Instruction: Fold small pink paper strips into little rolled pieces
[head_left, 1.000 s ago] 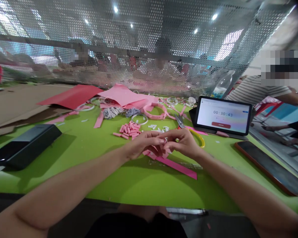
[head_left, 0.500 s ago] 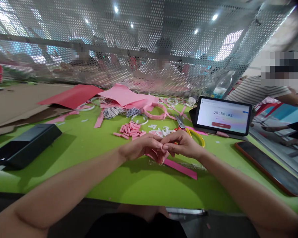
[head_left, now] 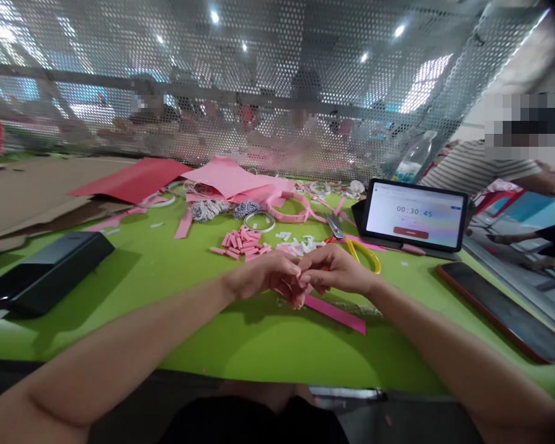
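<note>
My left hand (head_left: 275, 276) and my right hand (head_left: 335, 268) meet over the middle of the green table, fingertips pressed together. Whatever sits between the fingers is too small and hidden to name. Under them a bright pink paper strip (head_left: 337, 313) lies slanting toward the right. Just beyond my left hand is a heap of small pink paper rolls (head_left: 243, 242). White paper bits (head_left: 300, 245) are scattered behind the hands. Scissors with yellow handles (head_left: 367, 258) lie beside my right hand, partly covered by it.
At the right stand a tablet (head_left: 415, 214) with a running timer and a phone (head_left: 499, 308). A black device (head_left: 50, 268) lies left. Behind are pink paper sheets (head_left: 226, 179), twine bundles (head_left: 210, 209), a pink ring band (head_left: 289, 216) and a perforated metal screen (head_left: 259, 129). A person (head_left: 476, 163) sits at right.
Both hands stay almost in place, with only slight shifts at the fingers. The tablet's timer has gone up.
</note>
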A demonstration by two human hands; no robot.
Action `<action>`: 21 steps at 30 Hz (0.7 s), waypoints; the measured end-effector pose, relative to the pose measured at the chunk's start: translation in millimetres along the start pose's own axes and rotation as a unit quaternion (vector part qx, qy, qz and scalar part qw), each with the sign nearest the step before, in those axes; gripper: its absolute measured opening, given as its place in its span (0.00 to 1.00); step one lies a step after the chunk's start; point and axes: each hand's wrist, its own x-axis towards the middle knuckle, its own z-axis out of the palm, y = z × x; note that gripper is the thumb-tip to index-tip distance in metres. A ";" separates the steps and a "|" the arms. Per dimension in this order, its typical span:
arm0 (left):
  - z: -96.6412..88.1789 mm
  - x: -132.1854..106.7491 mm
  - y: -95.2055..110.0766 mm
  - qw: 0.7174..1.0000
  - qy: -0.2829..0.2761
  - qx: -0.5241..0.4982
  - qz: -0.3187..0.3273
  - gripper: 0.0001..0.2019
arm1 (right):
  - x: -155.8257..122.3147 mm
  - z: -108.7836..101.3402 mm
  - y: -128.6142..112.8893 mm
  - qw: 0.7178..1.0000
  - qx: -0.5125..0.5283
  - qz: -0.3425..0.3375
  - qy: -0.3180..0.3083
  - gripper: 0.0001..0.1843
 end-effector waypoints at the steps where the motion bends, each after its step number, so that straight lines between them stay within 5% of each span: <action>1: -0.6 0.1 -0.9 1.000 0.000 -0.003 -0.001 0.11 | -0.2 -0.5 -0.9 1.000 -0.005 0.008 -0.008 0.11; 8: -8.8 0.5 -2.2 1.000 0.000 0.009 -0.009 0.11 | 0.1 -1.4 -5.2 0.998 -0.057 0.016 -0.034 0.15; 11: -17.1 -4.0 14.7 0.996 0.030 0.080 0.002 0.12 | 1.7 -2.7 -1.2 0.996 -0.070 -0.002 0.050 0.20; 13: -25.1 -10.8 31.1 0.975 0.104 0.198 0.012 0.12 | 2.8 -7.3 3.5 0.986 -0.090 -0.009 0.141 0.19; 15: -35.6 -19.7 45.5 0.900 0.210 0.381 0.002 0.14 | 3.5 -14.5 9.4 0.964 -0.144 0.000 0.223 0.17; 17: -48.3 -28.5 53.7 0.771 0.322 0.550 0.011 0.13 | 3.5 -21.9 15.3 0.931 -0.246 0.018 0.270 0.17; 19: -61.4 -35.7 54.8 0.652 0.371 0.660 -0.017 0.11 | 2.9 -26.6 19.7 0.892 -0.360 0.041 0.272 0.16; 21: -72.2 -40.7 51.6 0.610 0.359 0.705 -0.045 0.08 | 2.1 -27.7 21.8 0.856 -0.449 0.062 0.248 0.15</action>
